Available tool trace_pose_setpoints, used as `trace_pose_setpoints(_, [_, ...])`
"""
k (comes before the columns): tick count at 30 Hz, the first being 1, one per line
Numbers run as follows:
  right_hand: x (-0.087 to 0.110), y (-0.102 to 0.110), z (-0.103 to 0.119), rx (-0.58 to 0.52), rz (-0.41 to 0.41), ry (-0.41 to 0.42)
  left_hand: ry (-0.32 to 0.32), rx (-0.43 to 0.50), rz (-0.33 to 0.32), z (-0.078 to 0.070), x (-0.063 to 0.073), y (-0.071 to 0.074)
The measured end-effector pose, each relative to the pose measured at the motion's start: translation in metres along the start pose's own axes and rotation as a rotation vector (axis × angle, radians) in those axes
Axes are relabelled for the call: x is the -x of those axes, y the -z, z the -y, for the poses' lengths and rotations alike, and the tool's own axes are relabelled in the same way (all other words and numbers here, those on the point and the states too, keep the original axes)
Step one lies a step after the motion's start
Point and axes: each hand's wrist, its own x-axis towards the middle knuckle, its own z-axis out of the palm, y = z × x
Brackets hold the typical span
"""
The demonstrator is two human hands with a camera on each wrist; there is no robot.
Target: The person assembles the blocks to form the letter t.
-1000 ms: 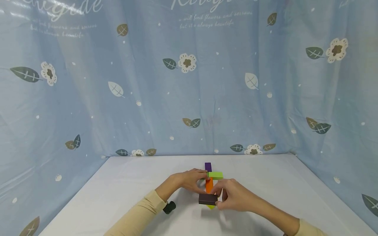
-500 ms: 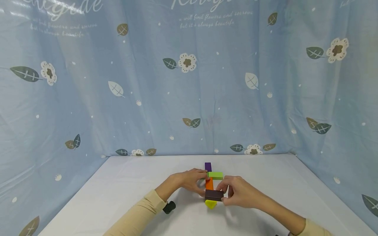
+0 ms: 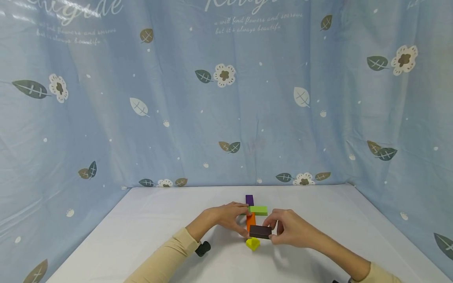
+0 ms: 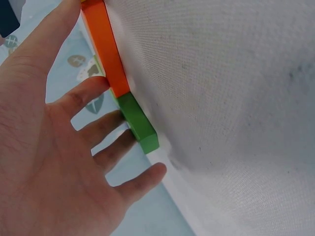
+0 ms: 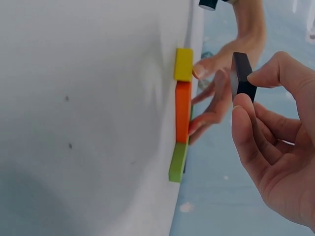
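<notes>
My right hand [image 3: 293, 231] pinches a dark brown rectangular block [image 3: 260, 232] between thumb and fingers, above the table. My left hand [image 3: 228, 217] lies beside a row of coloured blocks, its fingers spread. In the left wrist view, its fingertips are against an orange block [image 4: 106, 46] and a green block [image 4: 138, 123]. The thumb reaches toward a yellow block [image 3: 253, 244] at the near end of the row. Beyond the orange piece lies a lime green block [image 3: 258, 210] set crosswise, with a purple block [image 3: 249, 200] farthest back. The left fingers partly cover the green block.
A white cloth-covered table [image 3: 159, 220] carries the blocks. Behind and along both sides hangs a blue curtain [image 3: 226, 118] printed with leaves and flowers. A small black object [image 3: 203, 249] shows by the left wrist.
My right hand has carried the dark brown block to the right and slightly away from me, uncovering the yellow block. The left hand has stayed nearly still.
</notes>
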Motion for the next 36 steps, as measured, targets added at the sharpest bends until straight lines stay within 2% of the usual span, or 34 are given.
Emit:
trace_pose_setpoints(7, [0.001,0.007,-0.001,0.002,-0.005,-0.006,0.022,0.022,0.009,-0.002,0.001,0.001])
trace_pose_setpoints(14, [0.003,0.010,-0.005,0.032,-0.006,-0.020,0.011,0.019,0.009,-0.002,0.001,0.000])
trace_pose_setpoints(36, [0.007,0.012,-0.023,-0.010,0.031,0.026,0.023,0.025,0.014,-0.001,0.002,0.000])
